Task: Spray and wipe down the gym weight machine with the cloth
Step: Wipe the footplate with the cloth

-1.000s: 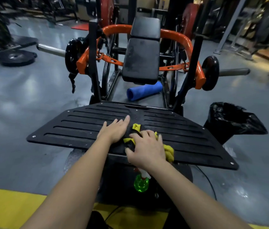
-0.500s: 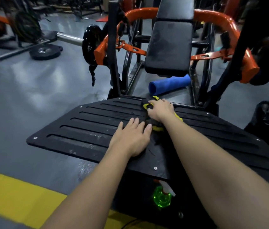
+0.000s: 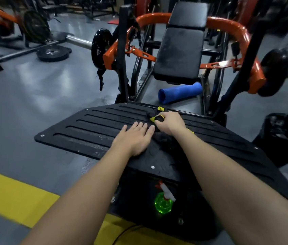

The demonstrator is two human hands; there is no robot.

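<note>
The weight machine has a black ribbed footplate (image 3: 93,124), an orange frame (image 3: 228,23) and a black padded seat (image 3: 179,52). My right hand (image 3: 170,123) grips a yellow and black cloth (image 3: 158,117) near the plate's far edge, pressing it onto the plate. My left hand (image 3: 137,137) lies flat on the plate with straight fingers, just left of the right hand. A green spray bottle (image 3: 163,202) with a white and red trigger stands below the plate's near edge, between my forearms.
A blue foam roll (image 3: 179,92) lies under the seat. A black bin bag (image 3: 284,138) stands at the right. A loose weight plate (image 3: 54,53) and a loaded bar (image 3: 79,41) are at the left. A yellow floor stripe (image 3: 16,197) runs near me.
My right hand has pushed the cloth from the plate's near edge up to its far edge. The left hand stayed flat on the plate. The view moved closer and to the right.
</note>
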